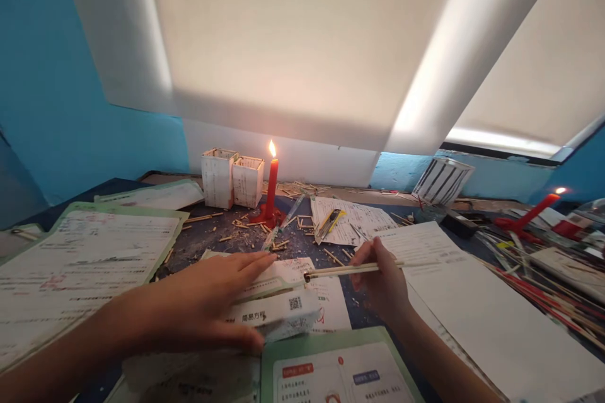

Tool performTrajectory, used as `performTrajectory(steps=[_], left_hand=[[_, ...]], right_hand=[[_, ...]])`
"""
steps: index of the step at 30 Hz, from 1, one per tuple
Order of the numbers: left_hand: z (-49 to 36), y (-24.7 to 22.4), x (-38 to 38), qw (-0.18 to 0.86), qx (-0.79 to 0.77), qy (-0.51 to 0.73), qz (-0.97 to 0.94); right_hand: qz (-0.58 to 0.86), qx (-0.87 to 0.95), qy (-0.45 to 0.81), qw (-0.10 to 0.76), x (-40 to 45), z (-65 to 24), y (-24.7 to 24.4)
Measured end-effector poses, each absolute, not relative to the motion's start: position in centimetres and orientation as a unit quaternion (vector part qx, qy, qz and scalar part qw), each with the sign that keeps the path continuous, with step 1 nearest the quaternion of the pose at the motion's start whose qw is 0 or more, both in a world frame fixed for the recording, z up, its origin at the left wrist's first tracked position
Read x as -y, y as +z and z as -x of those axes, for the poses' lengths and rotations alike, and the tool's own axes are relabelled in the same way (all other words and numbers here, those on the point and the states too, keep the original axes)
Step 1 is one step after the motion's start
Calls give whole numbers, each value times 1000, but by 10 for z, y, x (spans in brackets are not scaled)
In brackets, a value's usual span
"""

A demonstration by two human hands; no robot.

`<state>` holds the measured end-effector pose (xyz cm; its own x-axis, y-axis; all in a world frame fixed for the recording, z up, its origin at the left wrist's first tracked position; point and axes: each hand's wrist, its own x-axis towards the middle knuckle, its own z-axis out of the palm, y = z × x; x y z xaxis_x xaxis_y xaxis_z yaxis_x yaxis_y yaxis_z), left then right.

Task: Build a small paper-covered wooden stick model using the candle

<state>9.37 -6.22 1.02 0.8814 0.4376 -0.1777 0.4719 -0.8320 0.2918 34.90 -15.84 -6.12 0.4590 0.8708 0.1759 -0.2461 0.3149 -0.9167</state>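
My left hand [203, 296] is stretched out with thumb and fingers apart, over a folded white paper piece [278, 312] printed with a QR code. Whether the palm presses on it I cannot tell. My right hand [385, 286] pinches a pair of thin wooden sticks [343, 270], their dark, blackened tip pointing left above the paper. Beyond both hands a lit red candle [271, 189] stands upright in a pool of red wax [267, 215]. Under and in front of the hands lie printed sheets and a green-bordered booklet page [340, 365].
Two white paper boxes [217, 179] stand left of the candle. Broken sticks litter the dark tabletop. A yellow utility knife [329, 225] lies on a printed sheet. At right are a striped paper box [442, 181], a tilted lit red candle [536, 211] and bundled sticks [562, 312].
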Motion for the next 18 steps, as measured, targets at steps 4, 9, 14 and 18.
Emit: performTrajectory(steps=[4, 9, 14, 18], left_hand=[[-107, -1, 71, 140, -190, 3, -972], [-114, -15, 75, 101, -154, 19, -983], [-115, -16, 75, 81, -158, 8, -984], [-116, -17, 75, 72, -152, 9, -986]], right_hand=[[444, 345, 382, 734, 159, -344, -64], [449, 335, 385, 734, 158, -344, -63], [457, 321, 375, 740, 157, -344, -64], [459, 325, 370, 740, 157, -344, -64]])
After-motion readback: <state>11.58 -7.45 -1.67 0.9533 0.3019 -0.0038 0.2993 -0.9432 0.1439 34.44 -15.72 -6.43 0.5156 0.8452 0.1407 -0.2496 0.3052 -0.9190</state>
